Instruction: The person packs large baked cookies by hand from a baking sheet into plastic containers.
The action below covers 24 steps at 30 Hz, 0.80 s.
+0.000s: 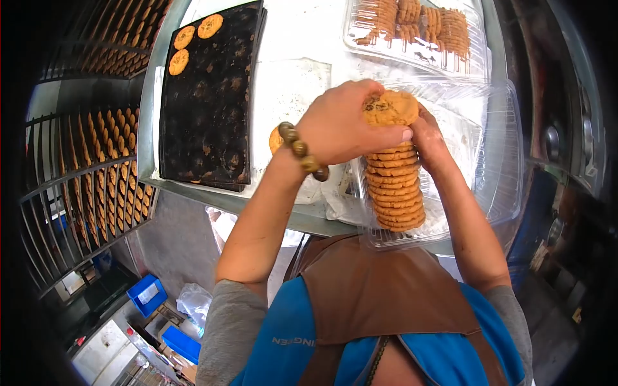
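Note:
My left hand [341, 125], with a beaded bracelet on its wrist, is closed round the left side of some cookies [394, 108] at the top end of a long row. My right hand [430, 138] holds the right side of the same cookies. Below my hands the row of cookies [394, 193] lies in an open clear plastic container [444, 222] at the table's front edge. One loose cookie [275, 139] shows partly behind my left wrist.
A black baking tray [206, 116] with three cookies [179, 62] lies on the left of the metal table [293, 220]. Another clear container [418, 56] with rows of cookies stands at the back right. Racks [84, 174] of cookies stand at far left.

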Each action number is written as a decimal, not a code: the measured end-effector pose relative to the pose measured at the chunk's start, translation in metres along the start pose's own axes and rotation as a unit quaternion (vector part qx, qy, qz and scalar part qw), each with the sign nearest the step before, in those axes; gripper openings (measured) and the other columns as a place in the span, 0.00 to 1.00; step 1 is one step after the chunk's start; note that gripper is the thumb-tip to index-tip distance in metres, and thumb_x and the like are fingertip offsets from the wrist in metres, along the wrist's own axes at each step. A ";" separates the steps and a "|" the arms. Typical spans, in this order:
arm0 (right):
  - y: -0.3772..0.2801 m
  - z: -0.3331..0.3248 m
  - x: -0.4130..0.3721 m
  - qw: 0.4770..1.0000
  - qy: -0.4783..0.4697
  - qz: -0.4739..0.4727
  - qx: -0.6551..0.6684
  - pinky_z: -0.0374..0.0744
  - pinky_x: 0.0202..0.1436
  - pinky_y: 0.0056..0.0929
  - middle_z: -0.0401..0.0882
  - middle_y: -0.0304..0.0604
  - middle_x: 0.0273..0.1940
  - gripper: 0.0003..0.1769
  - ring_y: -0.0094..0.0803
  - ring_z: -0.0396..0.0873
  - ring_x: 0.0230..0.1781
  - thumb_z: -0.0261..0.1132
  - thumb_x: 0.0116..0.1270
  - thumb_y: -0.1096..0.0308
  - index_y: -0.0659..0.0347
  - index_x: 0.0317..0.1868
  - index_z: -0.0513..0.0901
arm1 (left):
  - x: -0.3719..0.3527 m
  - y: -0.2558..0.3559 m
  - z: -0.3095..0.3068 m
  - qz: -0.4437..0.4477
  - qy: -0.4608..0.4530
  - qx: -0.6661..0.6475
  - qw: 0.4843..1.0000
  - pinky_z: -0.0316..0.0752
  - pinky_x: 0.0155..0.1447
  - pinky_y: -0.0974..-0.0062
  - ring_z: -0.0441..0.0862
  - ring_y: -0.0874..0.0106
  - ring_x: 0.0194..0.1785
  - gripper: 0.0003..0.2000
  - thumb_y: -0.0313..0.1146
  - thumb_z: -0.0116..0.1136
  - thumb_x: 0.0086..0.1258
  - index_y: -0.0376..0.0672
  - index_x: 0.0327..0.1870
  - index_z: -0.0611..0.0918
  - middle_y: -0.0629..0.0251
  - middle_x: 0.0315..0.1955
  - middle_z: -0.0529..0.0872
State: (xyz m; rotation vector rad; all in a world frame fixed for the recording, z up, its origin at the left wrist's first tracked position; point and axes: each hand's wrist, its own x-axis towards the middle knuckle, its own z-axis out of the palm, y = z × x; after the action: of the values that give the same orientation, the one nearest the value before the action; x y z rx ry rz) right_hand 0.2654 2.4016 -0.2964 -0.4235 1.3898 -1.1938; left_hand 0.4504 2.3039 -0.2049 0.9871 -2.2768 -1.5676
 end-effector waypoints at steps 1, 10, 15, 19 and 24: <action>-0.002 0.000 -0.003 1.000 0.010 -0.001 0.014 0.84 0.53 0.30 0.84 0.53 0.51 0.31 0.33 0.84 0.48 0.66 0.75 0.52 0.74 0.63 0.75 | 0.003 0.004 0.005 -0.026 0.014 0.080 0.996 0.80 0.63 0.68 0.87 0.63 0.57 0.39 0.55 0.77 0.60 0.31 0.64 0.80 0.50 0.54 0.88; 0.005 -0.011 0.003 0.996 0.007 0.041 0.082 0.83 0.54 0.33 0.84 0.48 0.50 0.24 0.34 0.83 0.47 0.61 0.78 0.56 0.70 0.60 0.78 | 0.028 0.014 0.042 -0.107 0.090 0.355 0.924 0.82 0.39 0.59 0.89 0.53 0.31 0.22 0.55 0.67 0.70 0.39 0.35 0.89 0.54 0.24 0.89; 0.012 -0.016 0.006 0.994 0.034 0.050 0.095 0.83 0.56 0.37 0.84 0.48 0.50 0.25 0.37 0.82 0.48 0.59 0.78 0.51 0.68 0.58 0.79 | 0.021 -0.006 0.049 0.017 0.180 0.456 0.872 0.81 0.39 0.58 0.86 0.56 0.39 0.15 0.46 0.70 0.69 0.42 0.33 0.89 0.58 0.29 0.87; 0.007 -0.014 0.010 0.982 0.049 0.097 0.155 0.83 0.58 0.41 0.83 0.51 0.52 0.33 0.40 0.83 0.50 0.58 0.77 0.41 0.68 0.58 0.79 | 0.016 -0.005 0.043 0.038 0.160 0.454 0.876 0.79 0.55 0.58 0.79 0.56 0.56 0.16 0.46 0.72 0.68 0.41 0.40 0.89 0.57 0.46 0.85; 0.001 -0.009 0.006 0.983 0.023 0.108 0.150 0.84 0.57 0.44 0.83 0.53 0.52 0.40 0.43 0.83 0.52 0.58 0.76 0.32 0.67 0.59 0.79 | 0.024 -0.053 0.052 0.117 0.308 0.313 0.891 0.76 0.62 0.57 0.78 0.54 0.58 0.23 0.45 0.69 0.73 0.39 0.61 0.82 0.54 0.52 0.83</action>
State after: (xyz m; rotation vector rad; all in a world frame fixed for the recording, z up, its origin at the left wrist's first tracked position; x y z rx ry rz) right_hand 0.2565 2.4007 -0.3019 -0.0321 1.2352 -1.2132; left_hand 0.4275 2.3169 -0.2784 1.0792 -2.2998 -0.3110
